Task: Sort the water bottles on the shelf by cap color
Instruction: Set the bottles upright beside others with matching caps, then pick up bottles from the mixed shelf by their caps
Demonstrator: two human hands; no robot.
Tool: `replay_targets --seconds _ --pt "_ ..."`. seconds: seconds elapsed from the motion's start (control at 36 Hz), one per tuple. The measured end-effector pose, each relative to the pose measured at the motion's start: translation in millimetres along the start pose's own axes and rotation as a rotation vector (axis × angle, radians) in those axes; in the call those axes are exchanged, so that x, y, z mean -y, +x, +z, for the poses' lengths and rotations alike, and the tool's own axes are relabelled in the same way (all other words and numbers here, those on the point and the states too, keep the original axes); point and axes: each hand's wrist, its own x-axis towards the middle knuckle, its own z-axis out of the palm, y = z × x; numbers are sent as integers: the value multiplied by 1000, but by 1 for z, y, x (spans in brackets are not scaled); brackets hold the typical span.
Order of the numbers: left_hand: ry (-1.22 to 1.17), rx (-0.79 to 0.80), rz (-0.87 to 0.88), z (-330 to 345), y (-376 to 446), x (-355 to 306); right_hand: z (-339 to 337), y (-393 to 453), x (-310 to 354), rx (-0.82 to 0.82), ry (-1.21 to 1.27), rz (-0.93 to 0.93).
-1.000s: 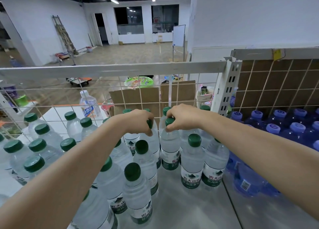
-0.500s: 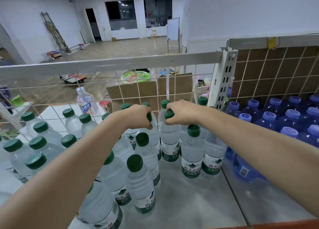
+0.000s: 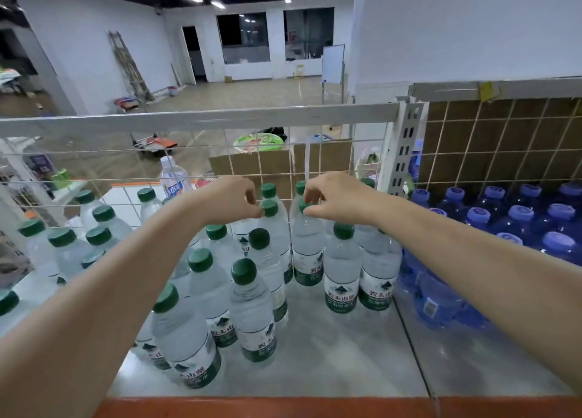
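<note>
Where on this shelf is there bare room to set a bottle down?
Bare shelf lies along the front edge, between the green-capped bottles and the blue bottles. The back by the wire grid and the left side are crowded.

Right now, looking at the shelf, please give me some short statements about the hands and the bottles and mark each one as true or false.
1. The left hand pinches the cap of a green-capped bottle. True.
2. The right hand hangs free and touches nothing. False: its fingertips grip the cap of another green-capped bottle.
3. The blue-capped bottles stand to the right of the perforated shelf post. True.
4. The blue-capped bottles are mixed in among the green ones. False: they are grouped in the right bay, the green ones in the left.
5. A wire grid closes the back of the shelf. True.
</note>
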Motion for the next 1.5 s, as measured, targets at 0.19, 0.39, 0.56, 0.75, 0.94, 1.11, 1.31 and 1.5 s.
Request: replay_targets --seconds 0.19,0.39,0.56,0.75,0.94,1.11,1.31,1.5 --pt "76 4 -96 1 -23 15 6 -9 15 39 57 -46" --pt "131 173 -153 7 -29 21 15 -17 46 174 90 -77" --pt "202 239 -48 14 -19 32 29 -8 67 244 116 -53" --pt "125 242 102 10 -16 41 28 4 74 217 93 7" --pt "128 225 219 9 -15 33 15 -1 65 229 49 39" --pt "121 262 302 4 -10 19 -3 -7 56 260 62 85" --pt "88 275 335 10 -5 -3 -6 -13 40 239 34 94" --pt "134 223 326 18 2 -15 -3 -10 25 194 89 123"
